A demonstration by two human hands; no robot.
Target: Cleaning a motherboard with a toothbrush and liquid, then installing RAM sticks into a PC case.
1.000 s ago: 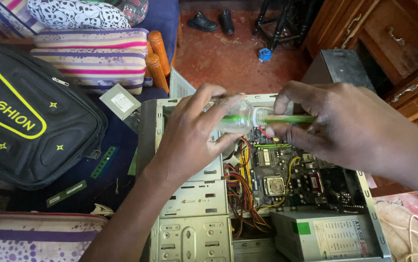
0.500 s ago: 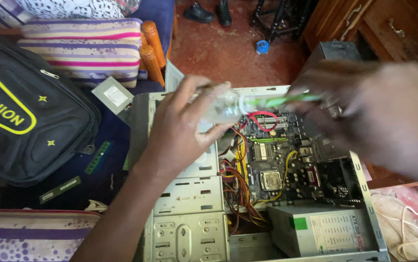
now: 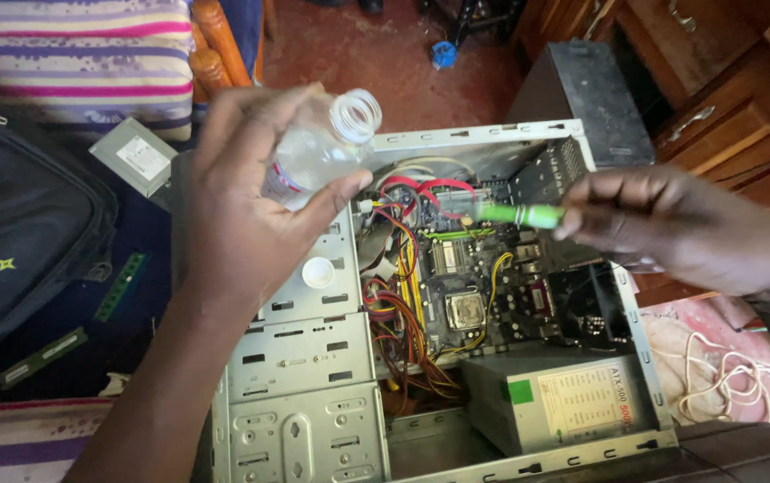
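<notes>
Hands over an open computer case (image 3: 456,139).
Left hand (image 3: 242,206) grips an uncapped clear bottle (image 3: 318,152); right hand (image 3: 671,228) pinches a green stick (image 3: 519,214).

The small clear plastic bottle (image 3: 318,152) has no cap; its open threaded neck points up and to the right, and the body is tilted above the left part of the open grey metal computer case (image 3: 313,358). The thin green plastic stick (image 3: 521,214) lies almost level above the case's middle, blurred.
</notes>
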